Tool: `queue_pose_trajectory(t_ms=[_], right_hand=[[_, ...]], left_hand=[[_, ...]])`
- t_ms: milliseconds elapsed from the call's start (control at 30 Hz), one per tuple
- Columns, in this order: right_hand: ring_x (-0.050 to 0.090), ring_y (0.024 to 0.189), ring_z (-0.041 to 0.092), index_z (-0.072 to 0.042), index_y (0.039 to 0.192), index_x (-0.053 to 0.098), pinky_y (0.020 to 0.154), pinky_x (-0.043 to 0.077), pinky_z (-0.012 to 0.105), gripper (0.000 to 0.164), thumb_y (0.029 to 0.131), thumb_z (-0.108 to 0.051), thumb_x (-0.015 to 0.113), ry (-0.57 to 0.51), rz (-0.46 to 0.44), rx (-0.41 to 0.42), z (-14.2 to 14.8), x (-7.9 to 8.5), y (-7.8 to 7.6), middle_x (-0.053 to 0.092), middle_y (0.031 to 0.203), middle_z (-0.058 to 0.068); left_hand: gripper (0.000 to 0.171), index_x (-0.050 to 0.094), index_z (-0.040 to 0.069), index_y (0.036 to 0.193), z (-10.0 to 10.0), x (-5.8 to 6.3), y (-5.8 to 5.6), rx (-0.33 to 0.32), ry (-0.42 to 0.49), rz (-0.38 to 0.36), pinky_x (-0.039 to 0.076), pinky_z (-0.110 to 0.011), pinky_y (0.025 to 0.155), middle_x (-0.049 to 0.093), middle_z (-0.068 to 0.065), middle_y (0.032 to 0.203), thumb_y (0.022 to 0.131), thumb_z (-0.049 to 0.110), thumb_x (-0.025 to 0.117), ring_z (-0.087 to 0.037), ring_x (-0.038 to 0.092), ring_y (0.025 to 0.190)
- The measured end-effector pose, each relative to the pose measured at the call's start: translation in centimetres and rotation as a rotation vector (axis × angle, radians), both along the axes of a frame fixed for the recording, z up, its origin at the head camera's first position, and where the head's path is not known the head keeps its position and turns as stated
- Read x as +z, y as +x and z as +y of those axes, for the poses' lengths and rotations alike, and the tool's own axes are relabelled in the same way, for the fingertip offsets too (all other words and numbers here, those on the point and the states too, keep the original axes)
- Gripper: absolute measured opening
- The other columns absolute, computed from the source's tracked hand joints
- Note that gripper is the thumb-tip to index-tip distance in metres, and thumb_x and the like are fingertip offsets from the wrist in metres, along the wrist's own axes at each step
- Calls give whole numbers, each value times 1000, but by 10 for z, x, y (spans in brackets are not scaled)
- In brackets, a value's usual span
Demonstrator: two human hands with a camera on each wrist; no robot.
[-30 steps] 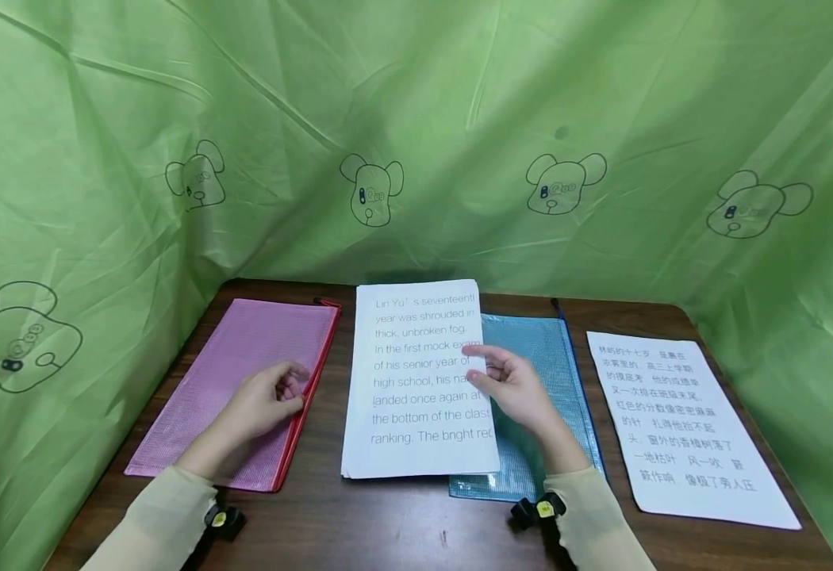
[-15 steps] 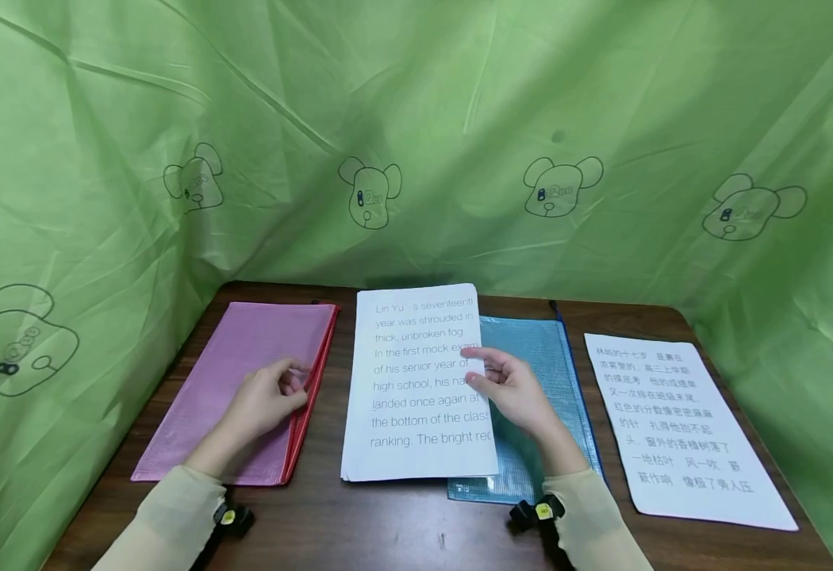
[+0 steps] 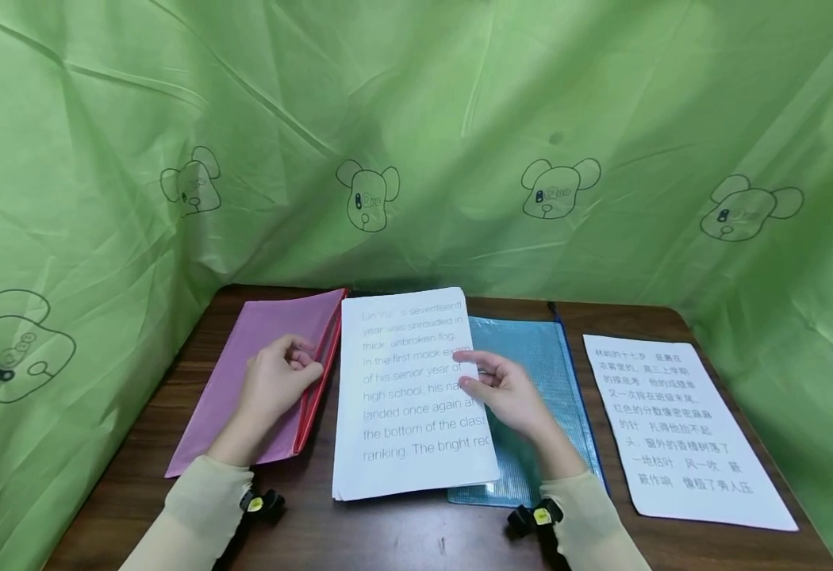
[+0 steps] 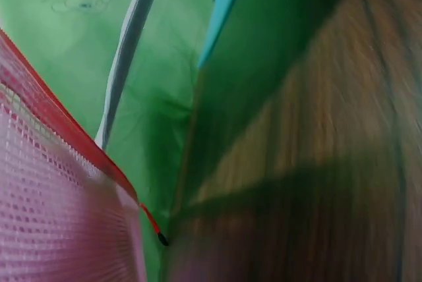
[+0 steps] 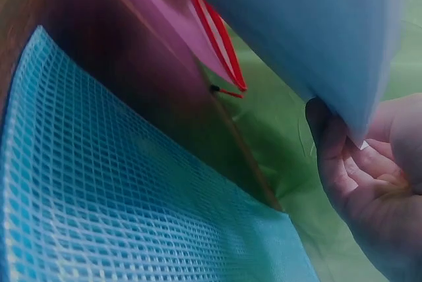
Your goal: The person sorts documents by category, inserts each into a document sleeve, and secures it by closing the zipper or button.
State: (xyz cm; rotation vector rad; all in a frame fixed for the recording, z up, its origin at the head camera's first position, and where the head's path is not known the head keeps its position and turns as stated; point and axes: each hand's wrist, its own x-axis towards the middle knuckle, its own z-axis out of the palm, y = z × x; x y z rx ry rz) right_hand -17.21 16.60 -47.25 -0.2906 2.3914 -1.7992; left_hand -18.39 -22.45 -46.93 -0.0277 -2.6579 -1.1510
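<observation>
Left hand curled over the pink mesh pouch, thumb and fingers pinching by its red zipped edge, and the mouth shows a narrow gap! Right hand has its fingers bent too, gripping the right edge of a stack of white printed paper, thumb on the English text. And that stack is up off the surface, slightly tilted, right between the two pouches, its upper left corner close to the pink pouch's red edge — touching or just apart, I can't tell.

How does it handle? Light, I'd say, stiffer as a stack than a lone sheet, but the sheets could slide over one another; look at that lower left corner, layers just out of line. A pinch through the whole thickness, midway along the side, looks a sound hold. The pouch seems soft and floppy, best held by its lip.

Behind the right hand, a blue mesh pouch lies flat, partly covered by the paper; farther right, a white sheet of Chinese text. All this over a dark brown wood-grain table — and around it, creased green cloth printed with bear heads.
</observation>
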Motion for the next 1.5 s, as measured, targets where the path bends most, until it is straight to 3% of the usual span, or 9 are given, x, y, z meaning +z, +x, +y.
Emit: queue_pose_trajectory(t_ms=[167, 333, 833, 1167, 1500], right_hand=[[67, 78, 24, -12, 141, 72, 66, 58, 28, 38, 103, -8, 75, -58, -44, 12, -2, 1, 0, 74, 110, 16], [77, 89, 28, -5, 144, 69, 72, 66, 38, 41, 103, -5, 73, -151, -111, 38, 0, 0, -1, 73, 122, 22], [81, 89, 31, 2, 145, 65, 71, 67, 44, 43, 102, -3, 70, -206, -204, 65, 10, 5, -2, 75, 121, 25], [79, 94, 28, 0, 144, 67, 77, 66, 39, 42, 103, -5, 72, -183, -181, 43, -1, 5, -3, 75, 121, 22], [78, 97, 26, -6, 144, 70, 80, 64, 35, 40, 104, -11, 73, -87, -127, 19, -16, 15, -14, 78, 120, 16]], left_hand=[[24, 75, 10, 106, 16, 3, 3, 23, 42, 22, 48, -23, 65, 70, 0, 82, 83, 8, 76, -15, 62, 71], [23, 75, 11, 105, 24, -1, 7, 31, 43, 27, 46, -23, 65, 69, 1, 81, 82, 7, 76, -15, 62, 72], [19, 74, 11, 101, 29, -14, 6, 7, 68, 20, 48, -22, 67, 70, 0, 84, 82, 9, 78, -16, 63, 75], [19, 73, 13, 99, 29, -14, 6, -20, 48, 31, 49, -23, 68, 69, 1, 84, 81, 9, 78, -14, 63, 76], [20, 74, 12, 99, 30, -13, 6, -24, 86, 25, 50, -22, 68, 70, 0, 84, 80, 8, 76, -15, 64, 75]])
